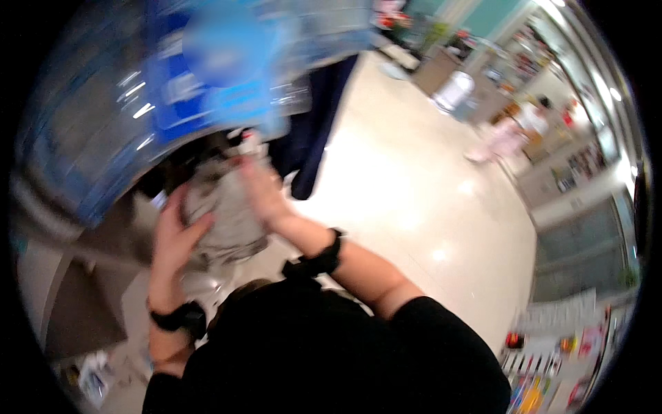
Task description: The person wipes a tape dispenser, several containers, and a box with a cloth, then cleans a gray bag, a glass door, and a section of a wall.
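Observation:
Between my two hands is a pale grey, crumpled bundle (227,220), perhaps cloth or a soft bag; blur hides its exact kind. My left hand (178,227) is against its left side, thumb spread over the front. My right hand (261,194) lies along the right side with its fingers pointing away from me. Just beyond the fingertips looms a large blue translucent plastic container (103,114), like a water jug, with a blue label (222,98) on it. Dark shadow under the container hides what the bundle's far end touches.
Dark navy fabric (315,129) hangs right of the container. A pale shiny floor (393,207) stretches to the right, with a white bin (455,90) by a counter. A person (517,127) is farther off. Grey-brown furniture panels (85,305) stand at the left.

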`<act>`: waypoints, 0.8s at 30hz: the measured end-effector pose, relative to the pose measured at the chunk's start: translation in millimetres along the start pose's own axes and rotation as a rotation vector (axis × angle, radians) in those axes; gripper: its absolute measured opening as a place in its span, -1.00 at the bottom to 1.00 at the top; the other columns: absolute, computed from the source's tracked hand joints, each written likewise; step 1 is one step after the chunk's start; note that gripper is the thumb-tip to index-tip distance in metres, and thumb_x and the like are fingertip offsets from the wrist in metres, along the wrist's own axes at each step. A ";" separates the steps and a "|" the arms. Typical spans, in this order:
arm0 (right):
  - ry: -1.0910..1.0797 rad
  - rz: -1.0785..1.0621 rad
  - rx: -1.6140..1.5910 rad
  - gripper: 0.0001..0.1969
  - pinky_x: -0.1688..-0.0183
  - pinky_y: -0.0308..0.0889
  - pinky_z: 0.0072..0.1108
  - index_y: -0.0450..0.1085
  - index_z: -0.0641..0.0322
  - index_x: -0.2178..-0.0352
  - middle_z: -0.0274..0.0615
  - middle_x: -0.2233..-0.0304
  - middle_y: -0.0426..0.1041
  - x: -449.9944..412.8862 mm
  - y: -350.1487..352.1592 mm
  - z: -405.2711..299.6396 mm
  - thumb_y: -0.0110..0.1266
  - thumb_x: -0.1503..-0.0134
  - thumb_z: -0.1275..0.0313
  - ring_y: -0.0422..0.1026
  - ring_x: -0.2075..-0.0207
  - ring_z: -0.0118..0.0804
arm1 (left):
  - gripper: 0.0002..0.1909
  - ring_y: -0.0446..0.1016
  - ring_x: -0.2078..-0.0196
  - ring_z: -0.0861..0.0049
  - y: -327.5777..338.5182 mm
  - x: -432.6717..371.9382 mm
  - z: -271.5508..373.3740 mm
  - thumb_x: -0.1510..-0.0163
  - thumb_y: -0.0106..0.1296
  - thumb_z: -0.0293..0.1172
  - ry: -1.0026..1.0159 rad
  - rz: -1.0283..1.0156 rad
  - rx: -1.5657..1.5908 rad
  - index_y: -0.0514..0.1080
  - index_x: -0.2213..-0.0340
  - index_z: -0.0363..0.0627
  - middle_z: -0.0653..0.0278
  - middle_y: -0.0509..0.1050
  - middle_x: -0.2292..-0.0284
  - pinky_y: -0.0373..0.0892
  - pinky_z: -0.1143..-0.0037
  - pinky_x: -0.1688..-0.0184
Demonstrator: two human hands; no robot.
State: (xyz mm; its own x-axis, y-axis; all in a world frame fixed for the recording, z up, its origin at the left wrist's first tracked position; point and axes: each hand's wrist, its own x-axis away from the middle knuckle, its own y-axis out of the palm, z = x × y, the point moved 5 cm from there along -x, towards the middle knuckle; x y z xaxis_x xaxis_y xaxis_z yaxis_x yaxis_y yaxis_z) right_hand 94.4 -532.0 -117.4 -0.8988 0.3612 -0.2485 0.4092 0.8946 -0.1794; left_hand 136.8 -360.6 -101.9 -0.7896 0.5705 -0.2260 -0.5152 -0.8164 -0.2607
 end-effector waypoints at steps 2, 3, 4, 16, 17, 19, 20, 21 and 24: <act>-0.080 0.011 -0.206 -0.68 0.15 0.17 -0.55 0.29 0.30 0.24 -0.23 0.34 0.33 0.8 11.9 -6.2 -0.21 -0.21 0.23 0.25 0.27 -0.40 | -0.47 0.33 0.09 0.48 -16.0 7.3 -10.9 0.09 0.07 -0.56 -0.116 0.111 0.067 0.20 0.05 -0.40 0.14 0.36 0.14 0.23 0.52 0.03; -0.068 -0.024 -0.325 -0.69 0.19 0.16 -0.62 0.28 0.29 0.29 -0.32 0.39 0.29 -1.0 14.8 -13.7 -0.22 -0.22 0.21 0.20 0.31 -0.47 | -0.51 0.34 0.12 0.51 -20.4 6.1 -18.0 0.09 0.05 -0.58 -0.092 0.080 0.166 0.23 0.07 -0.39 0.17 0.38 0.17 0.24 0.54 0.06; -0.019 -0.028 -0.346 -0.67 0.21 0.17 -0.61 0.28 0.29 0.29 -0.35 0.41 0.29 -2.4 14.5 -12.9 -0.22 -0.22 0.20 0.20 0.34 -0.47 | -0.55 0.35 0.15 0.54 -21.0 2.4 -21.1 0.08 0.03 -0.60 -0.071 0.052 0.262 0.25 0.10 -0.38 0.19 0.39 0.19 0.25 0.55 0.08; 0.313 -0.055 0.002 -0.55 0.27 0.20 -0.59 0.33 0.26 0.36 -0.26 0.44 0.34 8.5 -52.8 2.8 -0.31 -0.21 0.06 0.27 0.38 -0.45 | -0.65 0.35 0.11 0.44 -0.1 18.2 -10.6 -0.07 -0.06 -0.36 -0.376 0.185 0.709 0.30 0.11 -0.25 0.22 0.39 0.15 0.25 0.46 0.06; -0.002 0.116 -0.040 -0.51 0.36 0.18 -0.59 0.32 0.27 0.42 -0.29 0.50 0.31 6.8 -62.1 -9.1 -0.32 -0.21 0.02 0.22 0.46 -0.46 | -0.62 0.33 0.06 0.39 -0.7 13.9 -10.6 -0.11 -0.11 -0.30 -0.412 0.173 0.860 0.27 0.07 -0.22 0.20 0.36 0.11 0.24 0.40 0.04; 0.184 0.080 -0.211 -0.45 0.39 0.23 -0.61 0.34 0.25 0.42 -0.29 0.49 0.35 6.7 -61.3 9.4 -0.39 -0.20 -0.04 0.28 0.45 -0.47 | -0.64 0.35 0.08 0.37 -11.0 13.1 -28.1 -0.12 -0.16 -0.32 -0.366 0.113 1.053 0.28 0.08 -0.25 0.18 0.38 0.13 0.26 0.41 0.04; 0.264 0.020 -0.272 -0.41 0.25 0.25 -0.60 0.30 0.24 0.31 -0.24 0.38 0.35 10.7 -62.5 8.8 -0.45 -0.18 -0.09 0.31 0.35 -0.43 | -0.65 0.38 0.09 0.34 -9.4 12.8 -28.9 -0.14 -0.21 -0.33 -0.313 0.006 1.258 0.28 0.10 -0.29 0.16 0.40 0.14 0.28 0.41 0.05; 0.284 0.019 -0.293 -0.42 0.24 0.25 -0.60 0.29 0.23 0.31 -0.24 0.38 0.35 11.8 -65.1 17.4 -0.45 -0.19 -0.09 0.32 0.34 -0.43 | -0.64 0.37 0.08 0.34 -7.7 13.7 -17.3 -0.15 -0.25 -0.31 -0.269 0.002 1.236 0.27 0.10 -0.31 0.14 0.39 0.12 0.27 0.40 0.03; 0.306 0.002 -0.337 -0.45 0.33 0.27 -0.62 0.30 0.25 0.36 -0.28 0.43 0.35 15.2 -61.0 20.7 -0.38 -0.19 -0.06 0.33 0.39 -0.47 | -0.64 0.37 0.07 0.35 -8.8 18.9 -9.0 -0.16 -0.25 -0.32 -0.219 -0.007 1.260 0.26 0.09 -0.30 0.13 0.38 0.12 0.27 0.39 0.01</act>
State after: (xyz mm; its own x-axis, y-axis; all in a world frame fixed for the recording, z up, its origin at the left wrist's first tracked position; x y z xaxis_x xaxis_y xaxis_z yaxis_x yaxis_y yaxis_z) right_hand 59.0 -586.6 -130.0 -0.9239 0.3788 0.0535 0.3825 0.9111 0.1537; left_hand 129.4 -341.7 -112.3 -0.7620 0.6464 -0.0381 -0.3829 -0.4023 0.8316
